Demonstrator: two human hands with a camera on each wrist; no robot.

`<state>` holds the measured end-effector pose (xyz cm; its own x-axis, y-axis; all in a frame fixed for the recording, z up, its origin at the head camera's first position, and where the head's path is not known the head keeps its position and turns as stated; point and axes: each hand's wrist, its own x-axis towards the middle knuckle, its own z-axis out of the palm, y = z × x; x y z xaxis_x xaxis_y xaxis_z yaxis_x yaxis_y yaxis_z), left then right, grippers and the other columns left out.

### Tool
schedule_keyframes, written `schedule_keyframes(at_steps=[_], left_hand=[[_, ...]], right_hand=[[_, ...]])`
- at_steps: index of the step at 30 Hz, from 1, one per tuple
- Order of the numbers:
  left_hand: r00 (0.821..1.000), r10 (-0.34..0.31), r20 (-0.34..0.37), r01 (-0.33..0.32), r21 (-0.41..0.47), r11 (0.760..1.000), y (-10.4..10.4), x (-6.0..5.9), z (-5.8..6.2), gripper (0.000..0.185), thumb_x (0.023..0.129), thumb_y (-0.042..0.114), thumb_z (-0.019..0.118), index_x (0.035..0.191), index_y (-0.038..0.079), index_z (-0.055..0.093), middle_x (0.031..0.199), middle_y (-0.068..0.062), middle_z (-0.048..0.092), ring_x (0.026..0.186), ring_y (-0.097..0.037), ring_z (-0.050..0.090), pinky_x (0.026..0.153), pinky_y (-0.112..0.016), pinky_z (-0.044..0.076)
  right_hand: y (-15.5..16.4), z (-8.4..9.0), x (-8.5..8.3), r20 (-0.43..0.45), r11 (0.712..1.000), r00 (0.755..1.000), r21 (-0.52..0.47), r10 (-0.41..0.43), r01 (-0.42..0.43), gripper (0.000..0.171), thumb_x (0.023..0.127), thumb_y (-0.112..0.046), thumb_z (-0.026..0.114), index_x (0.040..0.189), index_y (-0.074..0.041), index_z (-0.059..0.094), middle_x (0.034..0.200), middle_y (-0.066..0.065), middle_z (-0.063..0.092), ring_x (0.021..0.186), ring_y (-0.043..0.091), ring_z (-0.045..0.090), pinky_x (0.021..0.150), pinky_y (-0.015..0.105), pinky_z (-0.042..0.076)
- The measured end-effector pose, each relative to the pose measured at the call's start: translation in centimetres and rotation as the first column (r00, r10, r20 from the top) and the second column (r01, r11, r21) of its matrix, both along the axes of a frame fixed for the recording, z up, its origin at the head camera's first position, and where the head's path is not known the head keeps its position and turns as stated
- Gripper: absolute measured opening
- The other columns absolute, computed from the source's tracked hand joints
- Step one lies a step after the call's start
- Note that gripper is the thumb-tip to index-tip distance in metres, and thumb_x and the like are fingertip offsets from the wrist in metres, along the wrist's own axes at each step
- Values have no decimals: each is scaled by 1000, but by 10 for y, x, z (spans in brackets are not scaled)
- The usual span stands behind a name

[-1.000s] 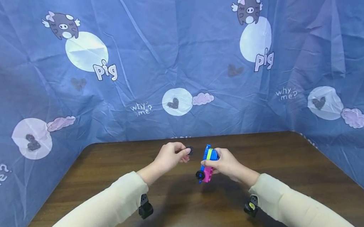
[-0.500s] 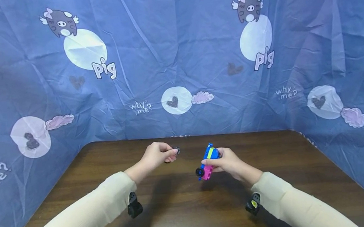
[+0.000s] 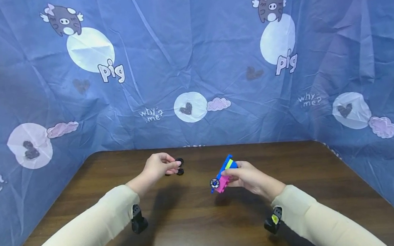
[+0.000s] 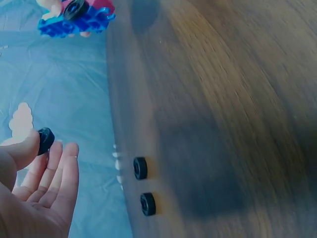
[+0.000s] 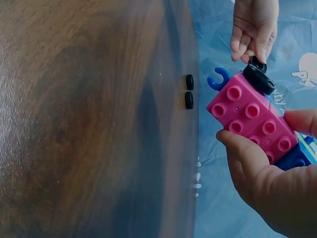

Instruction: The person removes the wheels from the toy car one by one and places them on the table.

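Between thumb and fingers, my left hand [image 3: 158, 167] pinches a black toy wheel [image 4: 46, 141] above the table. My right hand [image 3: 251, 177] grips a block vehicle [image 5: 252, 116] in the air, tilted. Pink studded bricks, a blue base with a hook [image 5: 218, 79] and a yellow-green stripe [image 3: 229, 164] make it up. One black wheel [image 3: 214, 183] is fitted at its lower end in the head view. Two more black wheels, a first wheel [image 4: 140, 168] and a second wheel [image 4: 148, 204], stand on edge on the table near the left hand. The right palm hides part of the vehicle.
The brown wooden table [image 3: 205, 222] reaches back to a blue printed cloth [image 3: 192, 61] hanging behind and at both sides. Black wrist cameras, such as the left camera [image 3: 138, 220], hang below the cream sleeves.
My left hand has moved left, away from the vehicle, with the wheel still pinched, to near the loose wheels. My right hand has tilted and turned the vehicle slightly, its fitted wheel facing me more.
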<state>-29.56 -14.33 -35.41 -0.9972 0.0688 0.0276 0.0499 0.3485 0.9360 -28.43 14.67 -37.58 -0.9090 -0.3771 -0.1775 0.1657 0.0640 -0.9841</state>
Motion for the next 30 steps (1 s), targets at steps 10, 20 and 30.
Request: schedule_keyframes(at_steps=[10, 20, 30], left_hand=[[999, 25, 42, -27, 36, 999, -21, -6, -12, 15, 91, -1, 63, 100, -13, 60, 86, -20, 72, 67, -16, 71, 67, -27, 60], [993, 86, 84, -86, 1, 996, -39, -9, -16, 20, 91, 1, 64, 103, -14, 60, 94, -27, 71, 67, -16, 71, 68, -29, 60], [979, 140, 146, -143, 13, 990, -51, -13, -21, 22, 91, 3, 66, 104, -13, 59, 90, -25, 72, 67, -17, 71, 67, -27, 60]], right_hand=[[-1, -2, 2, -8, 997, 997, -33, 74, -74, 49, 92, -7, 64, 130, 13, 41, 117, 17, 67, 100, 18, 67, 97, 44, 52], [1, -5, 0, -22, 995, 995, -17, 94, -95, 44, 91, -11, 68, 123, 13, 49, 115, 19, 69, 98, 20, 69, 96, 51, 51], [-1, -2, 2, -57, 998, 998, 48, 35, -32, 51, 88, -14, 72, 122, 15, 49, 106, 19, 71, 89, 19, 70, 86, 48, 56]])
